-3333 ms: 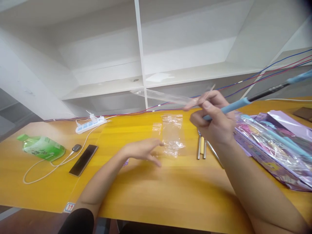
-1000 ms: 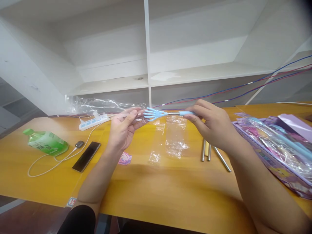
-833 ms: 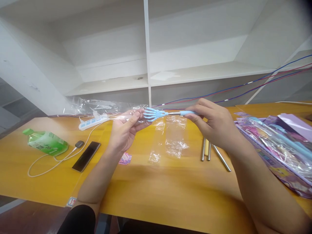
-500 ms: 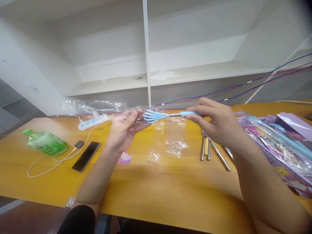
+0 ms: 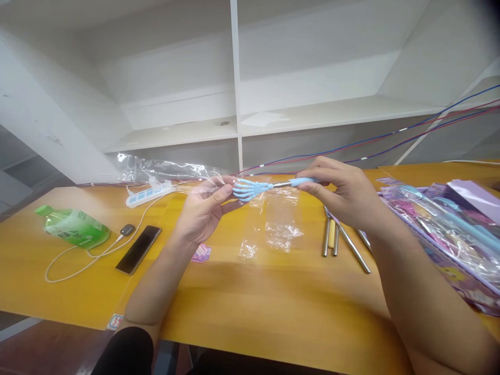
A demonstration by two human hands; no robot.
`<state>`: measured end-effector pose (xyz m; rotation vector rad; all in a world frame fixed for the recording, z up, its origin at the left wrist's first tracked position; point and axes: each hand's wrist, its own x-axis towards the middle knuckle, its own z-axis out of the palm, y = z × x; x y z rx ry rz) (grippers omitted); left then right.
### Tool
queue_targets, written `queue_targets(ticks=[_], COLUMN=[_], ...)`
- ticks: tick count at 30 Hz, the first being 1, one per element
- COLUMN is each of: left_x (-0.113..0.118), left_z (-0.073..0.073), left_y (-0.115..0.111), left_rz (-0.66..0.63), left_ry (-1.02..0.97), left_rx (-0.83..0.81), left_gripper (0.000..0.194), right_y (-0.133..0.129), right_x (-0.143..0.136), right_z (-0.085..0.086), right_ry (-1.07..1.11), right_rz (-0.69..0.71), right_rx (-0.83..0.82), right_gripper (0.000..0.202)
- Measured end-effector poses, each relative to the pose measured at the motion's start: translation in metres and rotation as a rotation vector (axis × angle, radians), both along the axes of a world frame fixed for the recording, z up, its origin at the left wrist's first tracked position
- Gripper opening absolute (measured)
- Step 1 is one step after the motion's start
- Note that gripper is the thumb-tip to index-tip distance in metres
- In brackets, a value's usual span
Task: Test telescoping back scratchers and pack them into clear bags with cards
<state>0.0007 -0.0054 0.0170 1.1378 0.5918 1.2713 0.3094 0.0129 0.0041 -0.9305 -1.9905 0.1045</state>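
- While a clear bag (image 5: 164, 169) trailed leftward, the left hand (image 5: 205, 208) pinched its right end.
- Just beside that hand's thumb was the claw head of 1 blue scratcher (image 5: 252, 190), held roughly level above the table (image 5: 273, 307).
- Farther right, the right hand (image 5: 338, 190) pinched the scratcher's handle (image 5: 302, 181).
- Silver tubes (image 5: 353, 247) lay below that hand.

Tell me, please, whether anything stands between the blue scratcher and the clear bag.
Nothing visible does: the right hand holds the blue scratcher with its claw right at the end of the clear bag that the left hand holds. I cannot tell whether the claw's tips are inside.
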Motion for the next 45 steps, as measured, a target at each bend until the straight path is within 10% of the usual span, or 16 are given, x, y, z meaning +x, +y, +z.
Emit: queue_targets(ticks=[45], left_x=[0.008], left_z=[-0.003], left_y=[-0.003], left_rz=[0.146], left_ry=[-0.039], left_rx=[0.107], left_gripper=[0.022], right_y=[0.005], right_x=[-0.010], right_z=[-0.009], right_ry=[0.044], right_rz=[-0.014], right_rx=[0.047], right_gripper=[0.017])
